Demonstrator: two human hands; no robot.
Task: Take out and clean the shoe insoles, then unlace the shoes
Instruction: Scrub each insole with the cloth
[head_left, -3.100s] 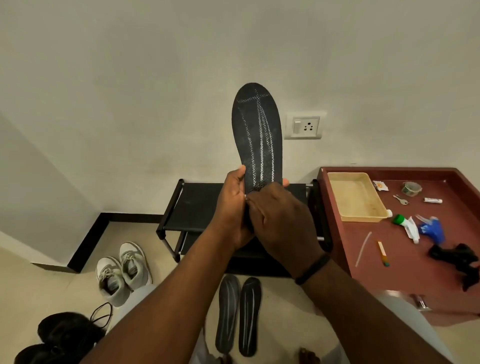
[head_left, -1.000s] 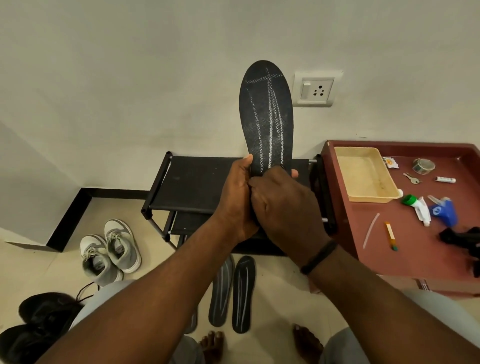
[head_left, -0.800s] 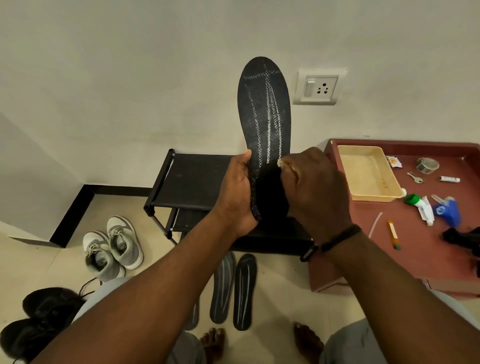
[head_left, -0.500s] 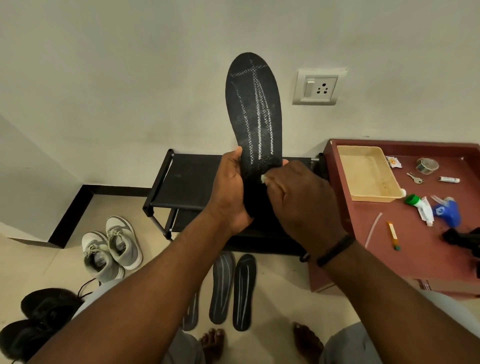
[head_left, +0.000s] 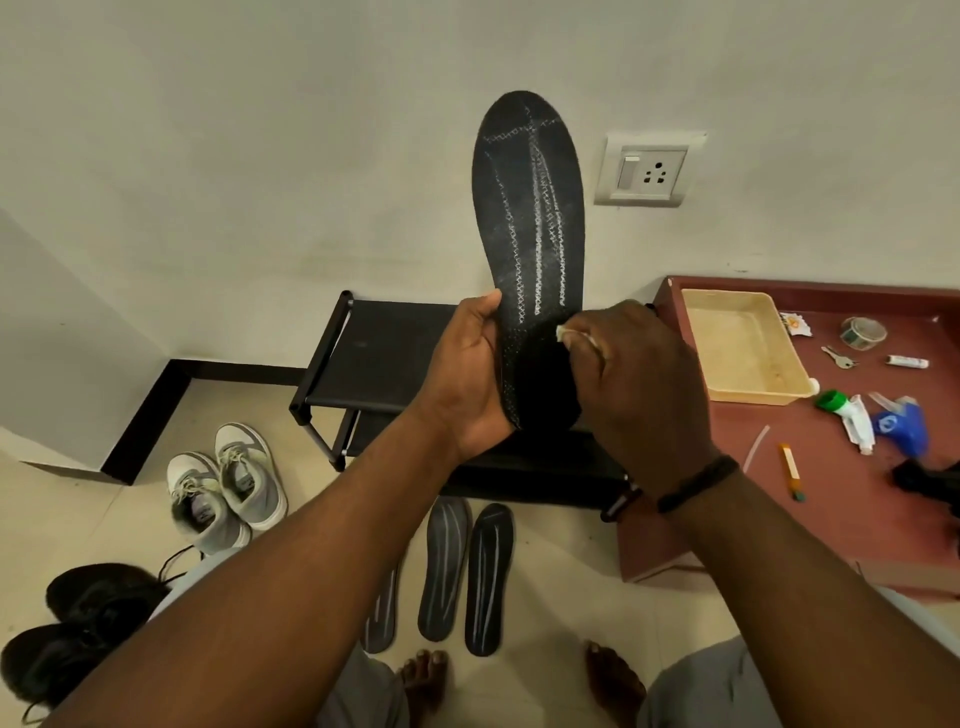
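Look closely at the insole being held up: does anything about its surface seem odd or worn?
Yes. The black insole, gripped by the left hand, carries whitish lines along its length and a cross line near the toe, like dust or wear. The right hand pinches a small white wipe against it.

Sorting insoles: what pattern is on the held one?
Black with whitish crisscross lines, per the head view: insole.

We are seeing open air lying left of the raised insole (head_left: 530, 234), while the shoe rack (head_left: 384, 353) is standing below our hands, the red table (head_left: 852, 499) is crowding the right, and insoles on the floor (head_left: 467, 571) are lying underneath.
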